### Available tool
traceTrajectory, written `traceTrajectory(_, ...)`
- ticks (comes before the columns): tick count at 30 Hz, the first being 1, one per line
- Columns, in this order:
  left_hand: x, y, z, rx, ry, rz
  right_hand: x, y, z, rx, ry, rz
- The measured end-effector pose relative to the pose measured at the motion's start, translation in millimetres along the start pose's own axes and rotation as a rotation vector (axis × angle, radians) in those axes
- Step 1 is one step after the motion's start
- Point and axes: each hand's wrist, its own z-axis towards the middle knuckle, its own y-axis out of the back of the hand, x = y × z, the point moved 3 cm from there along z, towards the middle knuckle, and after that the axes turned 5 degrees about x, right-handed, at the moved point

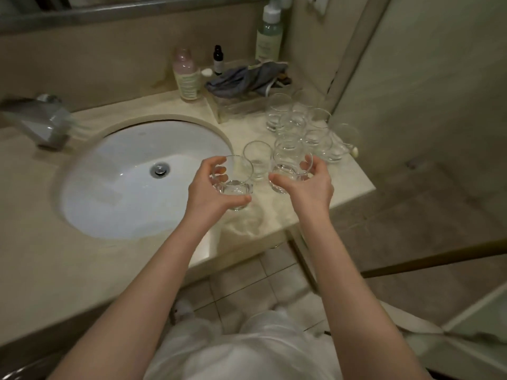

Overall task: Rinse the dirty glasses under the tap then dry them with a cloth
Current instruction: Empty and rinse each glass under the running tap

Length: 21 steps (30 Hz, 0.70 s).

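The left hand [212, 185] is gripping a glass [233, 185] at the sink's [90, 187] right edge, fingers wrapped around it. The right hand [307, 185] is clamping a second glass [290, 171] over the counter [354, 179]. Between them another glass [256, 163] is standing, more glasses [304, 127] clustering just beyond the right hand, a grey cloth [247, 78] lying behind those

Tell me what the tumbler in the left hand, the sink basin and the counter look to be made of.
Tumbler in the left hand: clear glass, since the fingers show through it.
Sink basin: glossy white, probably glazed ceramic, judging by its soft sheen.
Counter: cream with faint veins, likely polished marble or a stone look-alike.
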Motion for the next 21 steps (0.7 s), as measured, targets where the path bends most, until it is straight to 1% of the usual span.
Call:
traceTrajectory(5, -9.2, -68.4, 4.7, -0.051, -0.006, 0.027, -19.1, 57.6, 30.6, 0.001, -0.007, -0.054)
traceTrajectory(10, -9.5, -128.1, 22.4, -0.065, 0.003, 0.036, -37.0, 97.6, 66.3, 0.009, -0.03, -0.071)
traceTrajectory(18, -5.3, -191.6, 55.3, -0.045, 0.022, 0.041, -61.5, 133.9, 115.4, -0.011, -0.098, -0.147)
traceTrajectory(21, 0.1, -204.6, 63.3, -0.074, 0.018, 0.064, -67.1, 136.8, 128.1, 0.012, -0.112, -0.16)
